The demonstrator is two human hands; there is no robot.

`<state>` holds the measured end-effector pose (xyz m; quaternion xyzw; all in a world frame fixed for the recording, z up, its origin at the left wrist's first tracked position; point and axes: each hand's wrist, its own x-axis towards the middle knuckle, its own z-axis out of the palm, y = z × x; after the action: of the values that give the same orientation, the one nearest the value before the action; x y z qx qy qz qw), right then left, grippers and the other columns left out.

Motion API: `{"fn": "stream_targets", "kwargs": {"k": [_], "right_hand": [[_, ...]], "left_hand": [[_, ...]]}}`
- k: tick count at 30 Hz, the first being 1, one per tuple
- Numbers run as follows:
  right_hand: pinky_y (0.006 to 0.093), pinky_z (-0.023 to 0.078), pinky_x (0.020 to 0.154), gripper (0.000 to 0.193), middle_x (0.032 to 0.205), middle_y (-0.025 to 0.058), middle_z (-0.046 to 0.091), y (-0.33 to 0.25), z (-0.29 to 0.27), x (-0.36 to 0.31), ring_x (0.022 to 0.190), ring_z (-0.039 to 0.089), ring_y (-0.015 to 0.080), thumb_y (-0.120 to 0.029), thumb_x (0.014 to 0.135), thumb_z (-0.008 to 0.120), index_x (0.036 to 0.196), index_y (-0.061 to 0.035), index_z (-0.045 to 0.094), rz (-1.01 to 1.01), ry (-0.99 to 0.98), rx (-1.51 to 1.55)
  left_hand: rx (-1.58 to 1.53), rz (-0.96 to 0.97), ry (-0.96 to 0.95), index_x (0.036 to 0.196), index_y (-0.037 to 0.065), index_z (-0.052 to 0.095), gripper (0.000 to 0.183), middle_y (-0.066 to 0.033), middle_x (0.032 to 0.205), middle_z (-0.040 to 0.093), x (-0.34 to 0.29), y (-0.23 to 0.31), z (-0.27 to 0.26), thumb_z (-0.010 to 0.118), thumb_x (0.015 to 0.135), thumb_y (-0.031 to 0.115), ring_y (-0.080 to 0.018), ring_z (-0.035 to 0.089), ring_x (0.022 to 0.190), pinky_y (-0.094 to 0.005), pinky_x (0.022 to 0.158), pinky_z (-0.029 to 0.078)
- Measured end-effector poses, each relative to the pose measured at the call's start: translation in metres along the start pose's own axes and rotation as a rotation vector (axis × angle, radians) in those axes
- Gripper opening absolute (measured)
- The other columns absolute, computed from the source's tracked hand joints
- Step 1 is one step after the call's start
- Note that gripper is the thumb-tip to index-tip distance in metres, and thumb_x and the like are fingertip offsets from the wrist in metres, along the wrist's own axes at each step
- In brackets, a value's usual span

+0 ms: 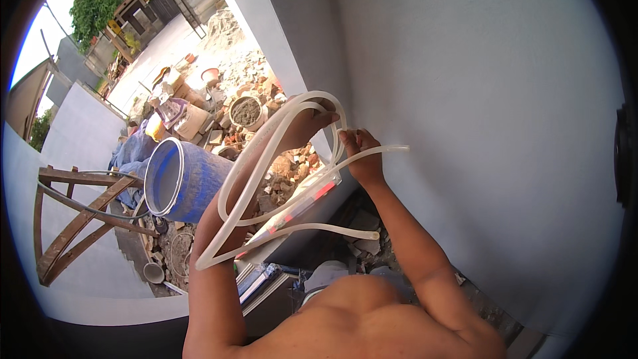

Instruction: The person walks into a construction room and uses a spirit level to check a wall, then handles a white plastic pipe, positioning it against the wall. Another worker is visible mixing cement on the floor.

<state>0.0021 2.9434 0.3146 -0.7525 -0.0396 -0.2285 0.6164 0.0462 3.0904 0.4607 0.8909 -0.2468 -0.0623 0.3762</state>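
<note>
Coiling the translucent hose (254,183) seems the step: its loops run along the left forearm (229,209), left of the grey wall (465,126). The right hand (363,157) pinches a strand; how tightly the left hand's (318,121) fingers close, I cannot tell. Best keep loops even, unkinked.

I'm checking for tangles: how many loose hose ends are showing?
2: one hose end just right of the right hand, the other end lower, left of the right forearm.

Translucent hose (316,227) in loops through left grip (323,119), in right grip (363,154) too, blue barrel (199,183) at left.
</note>
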Motion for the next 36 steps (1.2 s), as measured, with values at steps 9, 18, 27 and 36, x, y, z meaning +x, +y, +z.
{"fn": "stream_targets", "kwargs": {"k": [9, 18, 27, 36], "right_hand": [[0.0288, 0.048, 0.063, 0.024, 0.079, 0.0090, 0.058, 0.065, -0.046, -0.015, 0.065, 0.053, 0.0139, -0.012, 0.093, 0.063, 0.105, 0.0025, 0.047, -0.189, 0.339, -0.092], [0.0320, 0.053, 0.058, 0.020, 0.088, 0.0176, 0.063, 0.122, -0.044, -0.011, 0.069, 0.065, 0.0239, -0.001, 0.090, 0.061, 0.106, 0.0054, 0.051, -0.637, 0.570, -0.361], [0.0337, 0.058, 0.062, 0.025, 0.087, 0.0179, 0.070, 0.138, -0.047, -0.001, 0.076, 0.071, 0.0286, -0.004, 0.085, 0.065, 0.108, 0.0034, 0.059, -0.826, 0.706, -0.520], [0.0372, 0.057, 0.062, 0.026, 0.085, 0.0209, 0.069, 0.134, -0.039, -0.009, 0.075, 0.071, 0.0318, -0.004, 0.086, 0.063, 0.110, 0.0045, 0.056, -0.840, 0.715, -0.485]], "left_hand": [[-0.034, -0.136, 0.425, 0.095, -0.002, 0.061, 0.026, -0.0085, 0.079, 0.068, -0.011, -0.055, 0.028, 0.074, 0.084, 0.016, -0.0137, 0.064, 0.071, -0.0269, 0.068, 0.052], [0.028, 0.227, 0.738, 0.092, -0.002, 0.066, 0.030, -0.0066, 0.071, 0.068, 0.007, -0.113, 0.063, 0.077, 0.082, 0.024, -0.0091, 0.063, 0.063, -0.0240, 0.059, 0.049], [0.357, 0.641, 0.774, 0.092, 0.002, 0.068, 0.026, -0.0030, 0.068, 0.063, 0.020, -0.128, 0.062, 0.074, 0.084, 0.027, -0.0096, 0.063, 0.062, -0.0232, 0.058, 0.050], [0.165, 0.461, 0.788, 0.082, -0.003, 0.061, 0.034, -0.0068, 0.064, 0.063, 0.015, -0.119, 0.071, 0.078, 0.082, 0.028, -0.0104, 0.062, 0.054, -0.0226, 0.050, 0.052]]}}
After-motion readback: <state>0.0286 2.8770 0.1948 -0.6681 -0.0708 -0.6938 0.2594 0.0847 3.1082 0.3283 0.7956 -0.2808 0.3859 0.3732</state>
